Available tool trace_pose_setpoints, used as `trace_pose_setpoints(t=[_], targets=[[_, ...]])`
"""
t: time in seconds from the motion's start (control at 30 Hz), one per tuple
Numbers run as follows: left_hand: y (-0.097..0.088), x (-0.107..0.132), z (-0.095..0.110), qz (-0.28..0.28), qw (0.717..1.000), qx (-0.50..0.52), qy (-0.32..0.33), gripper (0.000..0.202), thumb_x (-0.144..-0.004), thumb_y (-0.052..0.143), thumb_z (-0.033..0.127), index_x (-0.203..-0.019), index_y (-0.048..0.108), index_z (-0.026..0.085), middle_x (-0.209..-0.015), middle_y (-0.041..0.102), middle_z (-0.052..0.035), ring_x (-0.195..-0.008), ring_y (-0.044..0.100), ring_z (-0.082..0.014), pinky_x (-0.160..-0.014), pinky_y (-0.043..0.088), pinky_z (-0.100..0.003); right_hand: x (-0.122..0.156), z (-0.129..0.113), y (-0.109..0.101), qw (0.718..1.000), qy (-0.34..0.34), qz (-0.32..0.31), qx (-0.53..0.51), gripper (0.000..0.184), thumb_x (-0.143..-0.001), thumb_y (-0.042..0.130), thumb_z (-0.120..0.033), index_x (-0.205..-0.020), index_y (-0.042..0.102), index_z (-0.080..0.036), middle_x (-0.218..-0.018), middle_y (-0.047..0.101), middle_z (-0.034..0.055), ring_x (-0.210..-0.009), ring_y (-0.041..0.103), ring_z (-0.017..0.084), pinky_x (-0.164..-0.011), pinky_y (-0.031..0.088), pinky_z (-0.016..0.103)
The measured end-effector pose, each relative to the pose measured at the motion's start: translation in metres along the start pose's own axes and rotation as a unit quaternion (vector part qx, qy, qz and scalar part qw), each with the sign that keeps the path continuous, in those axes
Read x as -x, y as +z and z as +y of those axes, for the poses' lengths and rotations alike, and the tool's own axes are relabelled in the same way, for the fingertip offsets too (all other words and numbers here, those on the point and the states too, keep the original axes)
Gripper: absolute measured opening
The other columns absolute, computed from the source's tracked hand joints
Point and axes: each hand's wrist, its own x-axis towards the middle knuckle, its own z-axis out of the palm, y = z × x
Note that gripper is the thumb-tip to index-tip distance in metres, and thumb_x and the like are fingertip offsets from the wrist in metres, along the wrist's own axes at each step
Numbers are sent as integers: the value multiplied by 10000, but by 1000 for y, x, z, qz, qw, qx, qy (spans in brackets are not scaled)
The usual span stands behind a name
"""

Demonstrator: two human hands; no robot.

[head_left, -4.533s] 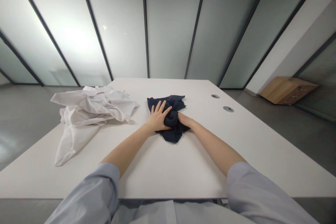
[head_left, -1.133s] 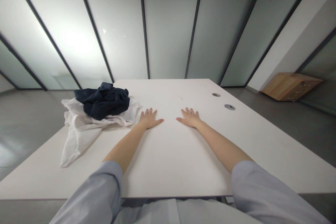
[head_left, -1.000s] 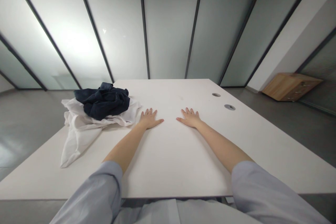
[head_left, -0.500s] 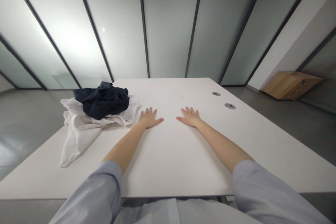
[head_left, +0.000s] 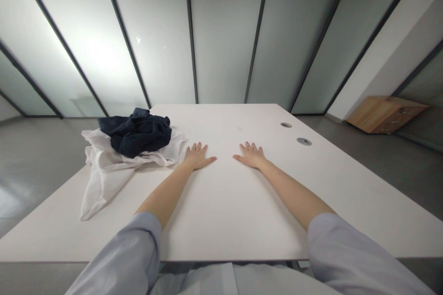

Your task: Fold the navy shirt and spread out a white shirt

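Observation:
My left hand (head_left: pixel 197 156) lies flat on the white table (head_left: pixel 224 212), palm down, fingers stretched out, holding nothing. A short way to its right, my right hand (head_left: pixel 251 155) rests the same way, flat and open. Left of my left hand a crumpled white garment (head_left: pixel 104 170) lies on the table, its edge nearly touching my fingers. A bunched dark navy garment (head_left: pixel 136 132) sits on top of the white one.
Two round grommet holes (head_left: pixel 304 141) are set in the table at the back right. Frosted glass panels with dark frames stand behind the table. A low wooden cabinet (head_left: pixel 386 113) stands on the grey floor at far right.
Since 4.5 s ago the navy garment went from under my hands at the table's middle onto the white pile. Both hands have lain flat and still for the last second.

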Motion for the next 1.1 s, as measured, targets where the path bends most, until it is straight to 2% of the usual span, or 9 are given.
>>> trace_pose_setpoints(t=[1.1], targets=[[-2, 2, 2, 3, 1000, -6, 3, 962, -790, 184, 829, -1532, 202, 217, -1595, 121, -146, -1459, 105, -359, -1137, 118, -565, 1, 1, -2, 1000, -2, -6, -4, 971, -787, 184, -845, -1537, 181, -228, -1605, 88, 135, -1443, 69, 404, -1105, 98, 617]])
